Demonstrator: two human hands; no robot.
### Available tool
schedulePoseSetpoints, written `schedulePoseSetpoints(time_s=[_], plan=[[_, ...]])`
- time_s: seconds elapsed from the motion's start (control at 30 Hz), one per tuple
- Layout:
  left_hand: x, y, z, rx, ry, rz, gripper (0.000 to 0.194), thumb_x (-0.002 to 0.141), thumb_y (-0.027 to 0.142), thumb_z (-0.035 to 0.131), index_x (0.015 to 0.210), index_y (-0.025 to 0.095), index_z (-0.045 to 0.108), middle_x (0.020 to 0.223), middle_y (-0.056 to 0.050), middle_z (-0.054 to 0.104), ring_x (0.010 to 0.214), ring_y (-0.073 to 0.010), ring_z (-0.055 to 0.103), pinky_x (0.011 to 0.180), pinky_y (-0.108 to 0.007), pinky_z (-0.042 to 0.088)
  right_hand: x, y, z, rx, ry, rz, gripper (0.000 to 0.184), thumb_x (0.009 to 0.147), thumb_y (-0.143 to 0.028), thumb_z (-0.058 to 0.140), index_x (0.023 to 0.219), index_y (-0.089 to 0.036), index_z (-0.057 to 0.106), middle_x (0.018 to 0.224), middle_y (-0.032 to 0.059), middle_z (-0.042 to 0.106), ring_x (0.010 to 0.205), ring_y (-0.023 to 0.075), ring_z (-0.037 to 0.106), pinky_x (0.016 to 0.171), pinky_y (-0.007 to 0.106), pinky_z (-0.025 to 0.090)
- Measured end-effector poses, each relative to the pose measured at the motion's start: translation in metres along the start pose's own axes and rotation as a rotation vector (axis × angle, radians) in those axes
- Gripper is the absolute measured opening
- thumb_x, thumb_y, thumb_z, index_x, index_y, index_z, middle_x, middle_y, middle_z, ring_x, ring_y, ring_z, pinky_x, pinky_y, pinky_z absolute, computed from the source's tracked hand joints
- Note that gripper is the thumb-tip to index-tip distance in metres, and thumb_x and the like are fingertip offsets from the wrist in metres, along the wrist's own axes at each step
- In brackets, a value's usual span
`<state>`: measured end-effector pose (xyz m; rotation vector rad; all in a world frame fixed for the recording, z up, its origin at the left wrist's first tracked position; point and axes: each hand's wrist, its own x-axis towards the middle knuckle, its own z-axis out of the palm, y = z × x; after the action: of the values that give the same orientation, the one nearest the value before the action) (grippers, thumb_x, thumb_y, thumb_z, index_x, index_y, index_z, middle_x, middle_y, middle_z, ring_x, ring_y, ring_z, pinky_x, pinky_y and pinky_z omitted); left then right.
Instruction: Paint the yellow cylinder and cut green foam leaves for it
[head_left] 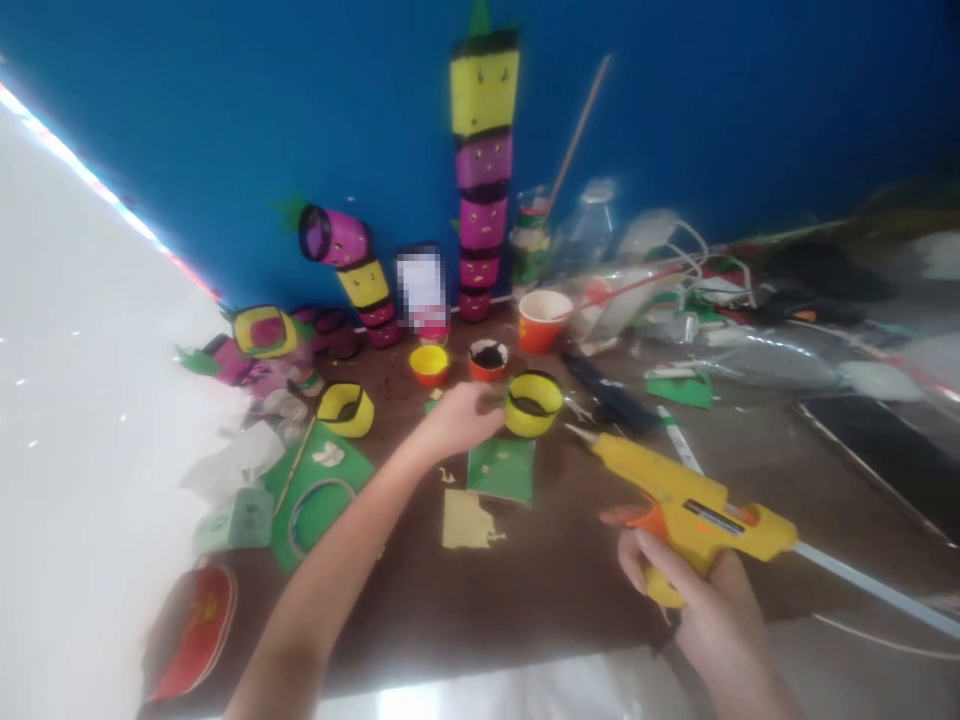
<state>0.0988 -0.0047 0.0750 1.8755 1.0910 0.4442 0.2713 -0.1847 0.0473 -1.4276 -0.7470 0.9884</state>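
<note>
My right hand (pixel 705 610) is wrapped around the handle of a yellow hot glue gun (pixel 667 475), a finger by its orange trigger. A glue stick (pixel 862 580) juts from the gun's back end, and its nozzle points left toward a yellow cup with a black rim (pixel 533 408). Fingers of my left hand (pixel 466 420) close on the left side of that cup; blur hides the exact grip. Just below lies a green square (pixel 501 472), beside a torn pale-yellow piece (pixel 466 520).
A tall stack of purple and yellow cups with faces (pixel 484 200) stands against the blue wall (pixel 225 120). Small cups (pixel 429 365) and an orange paper cup (pixel 544 322) sit behind my left hand. A dark tablet-like slab (pixel 885 460) and plastic bottles (pixel 780 355) lie right.
</note>
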Motion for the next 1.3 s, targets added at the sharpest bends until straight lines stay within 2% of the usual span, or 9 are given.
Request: schedulePoseSetpoints(time_s=[0.1, 0.27, 0.43, 0.57, 0.7, 0.83, 1.03, 1.2, 1.3], plan=[[0.002, -0.001, 0.005, -0.015, -0.014, 0.001, 0.027, 0.076, 0.021, 0.054, 0.100, 0.011, 0.062, 0.084, -0.007, 0.071, 0.074, -0.0168, 0.066, 0.068, -0.025, 0.051, 0.001, -0.002, -0.003, -0.014, 0.007, 0.002, 0.020, 0.071, -0.039, 0.067, 0.070, -0.021, 0.060, 0.061, -0.0004, 0.063, 0.043, 0.0102, 0.043, 0.054, 0.030, 0.036], [0.001, 0.000, 0.008, -0.031, 0.015, 0.034, 0.026, 0.077, 0.022, 0.054, 0.100, 0.012, 0.062, 0.089, -0.008, 0.070, 0.076, -0.0168, 0.066, 0.069, -0.026, 0.051, -0.001, -0.001, 0.001, 0.007, 0.018, 0.061, 0.024, 0.069, -0.042, 0.067, 0.079, -0.020, 0.061, 0.051, -0.0025, 0.053, 0.043, 0.0125, 0.041, 0.047, 0.028, 0.032], [-0.009, 0.010, 0.003, -0.007, 0.058, 0.056, 0.018, 0.078, 0.023, 0.053, 0.090, 0.014, 0.063, 0.088, -0.007, 0.070, 0.075, -0.0157, 0.065, 0.066, -0.024, 0.050, -0.006, 0.004, 0.012, 0.046, 0.142, 0.091, 0.031, 0.062, -0.040, 0.073, 0.082, -0.019, 0.060, 0.072, 0.0016, 0.061, 0.050, 0.0112, 0.046, 0.045, 0.025, 0.034], [-0.014, 0.019, 0.000, 0.099, 0.079, 0.064, 0.014, 0.078, 0.022, 0.051, 0.074, 0.013, 0.061, 0.075, -0.005, 0.068, 0.066, -0.0149, 0.063, 0.061, -0.023, 0.047, -0.008, 0.002, 0.023, 0.065, 0.096, 0.168, 0.030, 0.062, -0.042, 0.072, 0.076, -0.018, 0.061, 0.061, 0.0003, 0.058, 0.045, 0.0098, 0.043, 0.041, 0.023, 0.032], [-0.014, 0.018, 0.000, 0.079, 0.106, 0.079, 0.015, 0.078, 0.019, 0.051, 0.083, 0.013, 0.064, 0.082, -0.006, 0.070, 0.071, -0.0150, 0.064, 0.066, -0.024, 0.049, -0.006, -0.001, 0.035, 0.045, 0.084, 0.194, 0.032, 0.062, -0.045, 0.072, 0.070, -0.017, 0.061, 0.047, -0.0019, 0.052, 0.043, 0.0101, 0.044, 0.040, 0.021, 0.030], [-0.012, 0.016, 0.001, 0.056, 0.121, 0.090, 0.017, 0.077, 0.016, 0.051, 0.087, 0.013, 0.065, 0.084, -0.006, 0.071, 0.074, -0.0152, 0.065, 0.068, -0.024, 0.050, -0.002, 0.002, 0.047, 0.064, 0.097, 0.198, 0.035, 0.062, -0.049, 0.072, 0.068, -0.016, 0.061, 0.051, -0.0002, 0.056, 0.044, 0.0103, 0.047, 0.041, 0.021, 0.030], [-0.013, 0.016, 0.001, 0.098, 0.146, 0.080, 0.018, 0.076, 0.014, 0.052, 0.087, 0.013, 0.066, 0.082, -0.006, 0.071, 0.074, -0.0153, 0.066, 0.072, -0.025, 0.051, 0.001, 0.007, 0.058, 0.071, 0.096, 0.189, 0.035, 0.065, -0.050, 0.070, 0.070, -0.018, 0.058, 0.048, -0.0025, 0.051, 0.046, 0.0116, 0.047, 0.044, 0.023, 0.036], [-0.013, 0.017, 0.001, 0.140, 0.161, 0.080, 0.020, 0.076, 0.014, 0.053, 0.089, 0.014, 0.067, 0.083, -0.006, 0.071, 0.075, -0.0157, 0.066, 0.076, -0.027, 0.051, 0.004, 0.009, 0.065, 0.033, 0.094, 0.158, 0.040, 0.063, -0.055, 0.068, 0.070, -0.019, 0.055, 0.045, -0.0032, 0.049, 0.043, 0.0124, 0.047, 0.039, 0.022, 0.033], [-0.014, 0.018, 0.001, 0.147, 0.158, 0.078, 0.019, 0.076, 0.014, 0.052, 0.088, 0.014, 0.067, 0.083, -0.006, 0.071, 0.076, -0.0157, 0.066, 0.076, -0.026, 0.052, 0.005, 0.010, 0.068, 0.042, 0.136, 0.152, 0.041, 0.063, -0.057, 0.068, 0.070, -0.019, 0.054, 0.046, -0.0038, 0.048, 0.042, 0.0113, 0.046, 0.038, 0.022, 0.031]])
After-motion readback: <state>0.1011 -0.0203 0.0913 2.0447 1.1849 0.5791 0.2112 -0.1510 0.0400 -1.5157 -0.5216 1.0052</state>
